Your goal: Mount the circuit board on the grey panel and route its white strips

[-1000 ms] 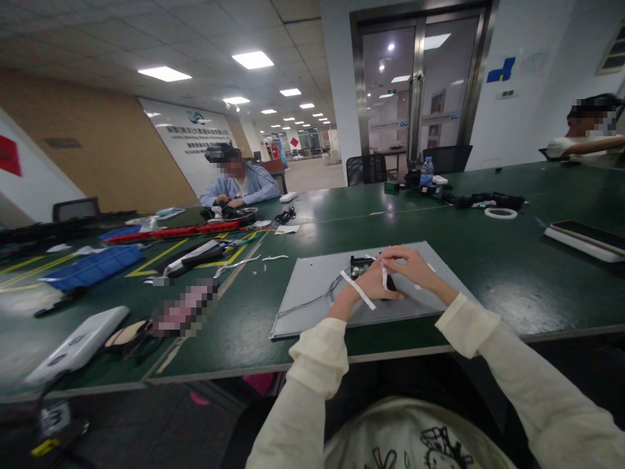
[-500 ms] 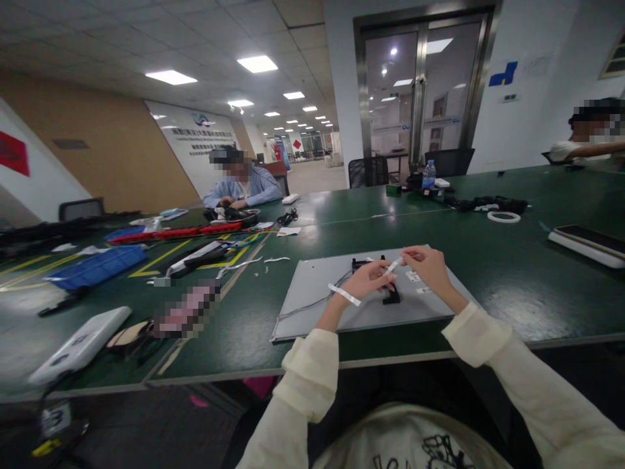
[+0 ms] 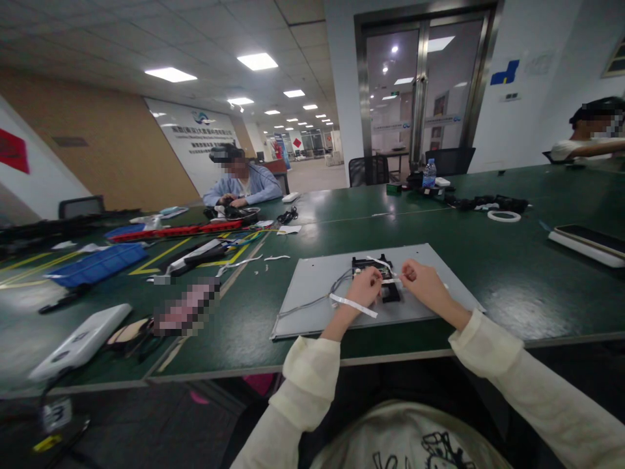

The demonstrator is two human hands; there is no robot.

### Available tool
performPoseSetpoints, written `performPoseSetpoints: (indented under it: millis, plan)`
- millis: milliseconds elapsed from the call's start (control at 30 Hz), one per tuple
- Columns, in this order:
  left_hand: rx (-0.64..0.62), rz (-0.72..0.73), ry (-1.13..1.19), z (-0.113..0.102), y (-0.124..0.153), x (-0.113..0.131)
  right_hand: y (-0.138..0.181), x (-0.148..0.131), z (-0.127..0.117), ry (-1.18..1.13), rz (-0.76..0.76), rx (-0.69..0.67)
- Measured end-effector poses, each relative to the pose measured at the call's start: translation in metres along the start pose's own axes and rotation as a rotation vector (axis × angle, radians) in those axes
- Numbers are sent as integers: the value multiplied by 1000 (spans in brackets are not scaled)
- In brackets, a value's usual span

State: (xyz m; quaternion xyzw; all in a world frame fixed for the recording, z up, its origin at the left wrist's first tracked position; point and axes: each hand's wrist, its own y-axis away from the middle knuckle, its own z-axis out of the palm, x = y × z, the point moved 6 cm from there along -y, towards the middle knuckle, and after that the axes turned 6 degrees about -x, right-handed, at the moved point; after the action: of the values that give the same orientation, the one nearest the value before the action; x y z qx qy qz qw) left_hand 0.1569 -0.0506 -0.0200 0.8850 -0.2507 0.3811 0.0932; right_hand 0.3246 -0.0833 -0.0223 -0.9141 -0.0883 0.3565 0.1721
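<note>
My left hand (image 3: 364, 291) and my right hand (image 3: 426, 284) face each other with closed fingers. They pinch opposite ends of a short strip of white tape (image 3: 390, 281), stretched between them. Below it is a black part (image 3: 390, 294) with a dark frame, on a flat grey panel (image 3: 312, 286). A second pale strip (image 3: 379, 261) slants across the black part's upper side. Grey wires (image 3: 312, 305) run from that part toward the panel's left corner. Around my left wrist lies another white tape strip (image 3: 355, 305), its end sticking out.
On the green table (image 3: 336, 228), a roll of white tape (image 3: 504, 216) is at right, near a phone (image 3: 596, 238) on a white block. A blue tray (image 3: 97, 266), cables and a white device (image 3: 81, 342) are at left. A person in blue (image 3: 261, 185) sits across.
My hands have come down and slightly apart, bringing a tape strip level over the black part. The small white pieces by my right hand on the panel are now mostly hidden.
</note>
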Motion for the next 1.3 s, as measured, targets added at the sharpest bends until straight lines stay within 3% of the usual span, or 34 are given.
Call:
performPoseSetpoints:
  millis: [133, 300, 1300]
  plan:
    - [38, 59, -251, 2, -1, 3, -1, 2, 3, 141, 22, -40]
    - [68, 78, -404, 4, -3, 8, 0, 3, 4, 209, 55, -64]
    - [36, 51, -555, 10, -5, 11, 6, -5, 10, 488, 120, -160]
